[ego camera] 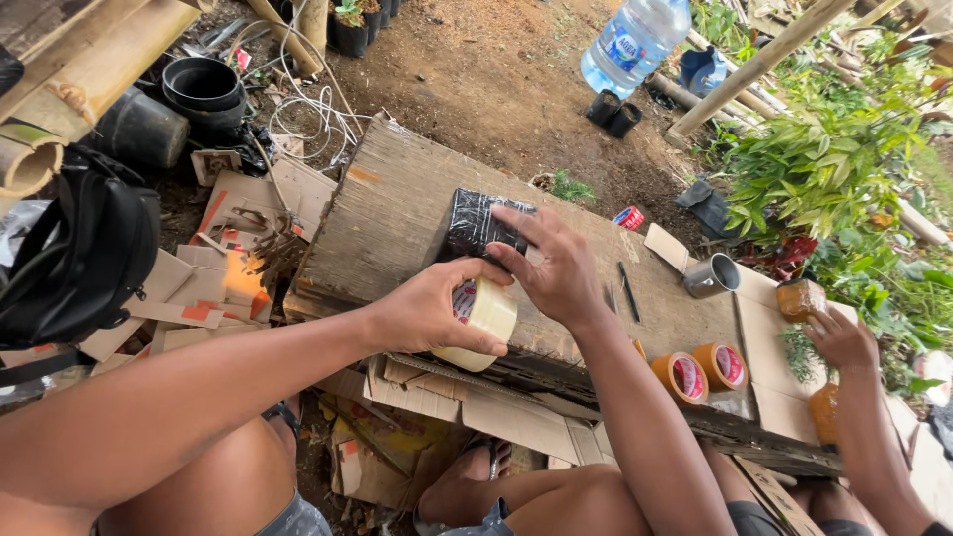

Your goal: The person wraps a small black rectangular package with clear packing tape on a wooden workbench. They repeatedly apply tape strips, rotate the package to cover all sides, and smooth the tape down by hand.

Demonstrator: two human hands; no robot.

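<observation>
The left hand (422,313) grips a roll of tape (478,323) of pale, yellowish-clear colour with a red-and-white core label; the right hand (556,268) rests on a glossy black wrapped parcel (475,223). The wooden board (387,213) beneath is weathered grey-brown with one orange streak. Two tape rolls (700,372) are orange-brown — their cores red and white. The pen (628,291) looks black, though it is small. The metal cup (711,277) is silver-grey, the water bottle (635,42) clear blue, the bag (84,253) black, and the cardboard scraps (213,278) tan with orange print.
</observation>
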